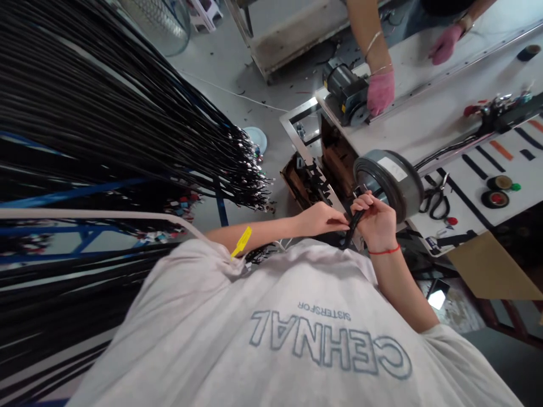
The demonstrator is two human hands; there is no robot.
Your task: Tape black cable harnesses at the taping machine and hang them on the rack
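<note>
In the head view, my right hand (376, 219), with a red string at its wrist, is closed round a black cable (353, 227) in front of my chest. My left hand (323, 219) comes in from the left, its thumb and fingertips pinched together against the same cable. Just beyond my right hand is a large dark grey drum (401, 183) with a white label. The cable's lower end goes out of sight near my shirt, and its upper part is partly covered by my right fingers.
Black cables (169, 124) hang in thick bundles at left. On the white table (407, 135) lie scissors (436, 200), tape rolls (495, 198) and a wire bundle (492, 116). A co-worker's pink-gloved hand (380, 93) touches a black motor (345, 82). A cardboard flap (494, 265) juts out at right.
</note>
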